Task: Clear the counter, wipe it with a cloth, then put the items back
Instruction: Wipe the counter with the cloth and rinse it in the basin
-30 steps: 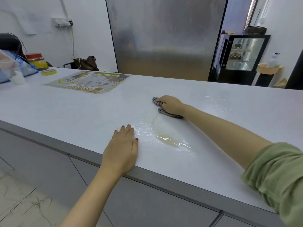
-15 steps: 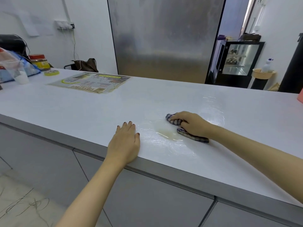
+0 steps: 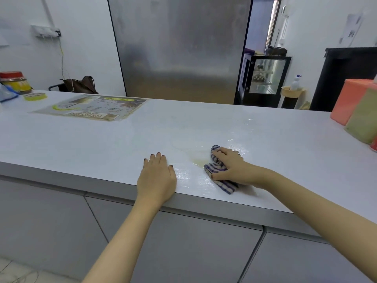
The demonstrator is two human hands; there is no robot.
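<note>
We hold the bunched cloth (image 3: 216, 167) under the right hand (image 3: 230, 168), fingers curled round it, near the front edge of the counter (image 3: 102, 144). Its long axis runs far-left to near-right. The left hand (image 3: 157, 176) lies flat, fingers straight. The yellowish residue (image 3: 199, 160) lies just left of the cloth, nearer the right hand.

Bright, even light around me; glare streaks the wet counter (image 3: 242, 139), the far doorway (image 3: 274, 23) blows out, edges bow outward.
</note>
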